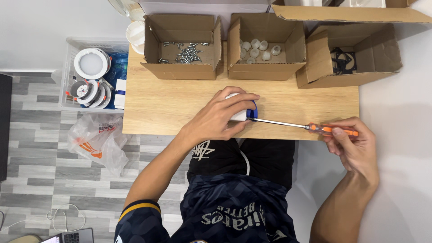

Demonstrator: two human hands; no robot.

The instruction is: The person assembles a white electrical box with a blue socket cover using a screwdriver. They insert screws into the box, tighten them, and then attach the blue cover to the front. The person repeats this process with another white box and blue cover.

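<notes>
Left hand [222, 117] clamped over white-and-blue part [245, 112] on counter [157, 108]; right hand [353, 144] gripping orange screwdriver [306, 127], shaft lying level, tip touching part's right side

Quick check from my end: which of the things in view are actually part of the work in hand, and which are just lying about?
In use:
left hand on small white part
right hand holding orange-handled screwdriver
box of screws
box of white caps
box of black parts

Lying about:
crate of round lamps
plastic bag
laptop
</notes>
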